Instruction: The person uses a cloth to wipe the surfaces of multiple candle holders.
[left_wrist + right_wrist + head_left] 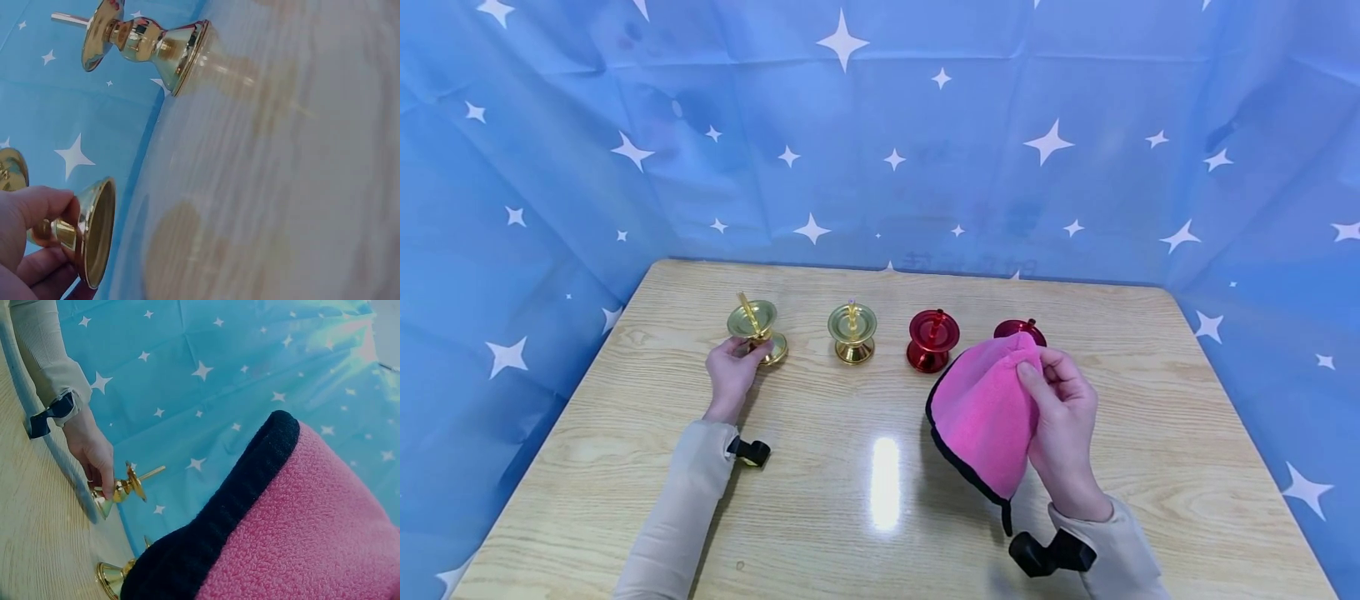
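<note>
At the far left of the table, my left hand grips a gold candle holder around its narrow stem. This holder leans to the left, and the left wrist view shows its hollow base tipped off the tabletop. Over on the right side, my right hand pinches the upper part of a pink fleecy cloth with a black border. The cloth hangs in a cone above the table, its black edging filling part of the right wrist view. Behind it, a red candle holder is mostly hidden.
A second gold candle holder stands upright right of the held one, followed by another red candle holder close to the cloth's left edge. A blue star-patterned curtain rises behind the wooden table.
</note>
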`<state>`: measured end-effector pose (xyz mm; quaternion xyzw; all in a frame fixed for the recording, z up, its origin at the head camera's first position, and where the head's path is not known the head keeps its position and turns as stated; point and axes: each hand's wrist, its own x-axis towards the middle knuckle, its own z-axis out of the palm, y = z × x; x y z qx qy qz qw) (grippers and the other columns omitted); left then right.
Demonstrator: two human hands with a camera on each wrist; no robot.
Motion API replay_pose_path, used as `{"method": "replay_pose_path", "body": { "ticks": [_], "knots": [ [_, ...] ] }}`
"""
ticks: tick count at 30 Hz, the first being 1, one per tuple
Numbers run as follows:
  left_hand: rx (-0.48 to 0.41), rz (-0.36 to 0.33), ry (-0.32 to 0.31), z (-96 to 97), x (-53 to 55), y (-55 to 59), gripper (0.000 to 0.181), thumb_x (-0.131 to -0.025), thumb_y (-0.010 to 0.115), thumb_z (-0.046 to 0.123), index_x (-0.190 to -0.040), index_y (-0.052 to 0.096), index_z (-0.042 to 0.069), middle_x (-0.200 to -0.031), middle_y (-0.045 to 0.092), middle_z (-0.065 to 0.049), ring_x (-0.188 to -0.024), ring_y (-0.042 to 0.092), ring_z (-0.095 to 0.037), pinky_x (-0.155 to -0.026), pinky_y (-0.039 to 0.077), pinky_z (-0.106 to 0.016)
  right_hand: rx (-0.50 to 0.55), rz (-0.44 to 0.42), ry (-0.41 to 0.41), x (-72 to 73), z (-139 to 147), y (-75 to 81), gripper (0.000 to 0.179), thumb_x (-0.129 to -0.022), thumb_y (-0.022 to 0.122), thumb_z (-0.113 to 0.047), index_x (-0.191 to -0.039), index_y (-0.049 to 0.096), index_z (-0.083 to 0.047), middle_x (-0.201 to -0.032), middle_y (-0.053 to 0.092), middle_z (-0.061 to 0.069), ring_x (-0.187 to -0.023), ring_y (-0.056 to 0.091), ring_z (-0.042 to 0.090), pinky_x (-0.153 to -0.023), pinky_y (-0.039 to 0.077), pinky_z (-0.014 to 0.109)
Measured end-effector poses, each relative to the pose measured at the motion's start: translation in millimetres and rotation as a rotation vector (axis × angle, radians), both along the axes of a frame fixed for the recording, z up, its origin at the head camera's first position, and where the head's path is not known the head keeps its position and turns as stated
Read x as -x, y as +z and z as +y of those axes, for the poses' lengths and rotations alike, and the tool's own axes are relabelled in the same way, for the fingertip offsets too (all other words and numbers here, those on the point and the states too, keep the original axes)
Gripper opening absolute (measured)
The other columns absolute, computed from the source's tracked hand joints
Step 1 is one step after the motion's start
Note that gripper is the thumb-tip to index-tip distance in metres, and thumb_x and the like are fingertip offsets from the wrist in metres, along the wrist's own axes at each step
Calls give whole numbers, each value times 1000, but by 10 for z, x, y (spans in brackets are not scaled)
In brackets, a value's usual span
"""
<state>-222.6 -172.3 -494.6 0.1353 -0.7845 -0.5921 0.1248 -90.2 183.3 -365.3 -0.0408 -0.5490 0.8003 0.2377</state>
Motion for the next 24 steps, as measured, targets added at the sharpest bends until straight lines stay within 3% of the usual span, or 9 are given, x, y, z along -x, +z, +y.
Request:
{"method": "replay_pose_path", "body": {
  "ticks": [2,6,14,17,19,24],
  "knots": [
    [1,14,1,7,-10,23,29,-74,78,10,-95,69,-7,-101,66,-21,-93,57,-18,-87,42,-29,-1,-2,0,1,-3,0,15,-87,58,7,-91,68,-3,-79,62,5,-65,54,11,-54,45,17],
    [-13,49,1,30,-30,61,27,-73,78,9,-89,67,-10,-101,65,-22,-98,53,-25,-92,37,-39,2,-1,0,0,-4,-3,12,-86,60,6,-92,68,-1,-79,61,5,-65,54,12,-54,45,18],
    [-17,110,4,55,-55,121,24,-76,76,13,-89,69,-5,-96,66,-15,-80,51,-15,-70,41,-22,6,8,0,3,-8,-6,13,-86,59,7,-91,68,-2,-78,61,5,-65,54,12,-54,45,17],
    [-41,130,-5,67,-70,169,23,-76,76,12,-90,70,-5,-95,68,-13,-80,52,-12,-68,43,-15,10,11,2,3,-9,-5,15,-86,58,8,-91,68,-2,-78,62,5,-65,54,12,-54,45,17],
    [-52,143,-22,85,-94,228,22,-76,76,10,-91,70,-5,-95,68,-13,-82,54,-11,-68,46,-14,15,10,3,3,-10,-4,15,-87,58,8,-92,68,-1,-78,62,5,-65,55,12,-54,45,17],
    [-4,201,-75,198,-245,530,19,-75,73,1,-90,69,-10,-93,68,-18,-84,57,-11,-75,48,-20,32,2,7,4,-14,-1,15,-87,57,9,-92,68,0,-79,62,5,-66,55,12,-55,46,18]
  ]
}}
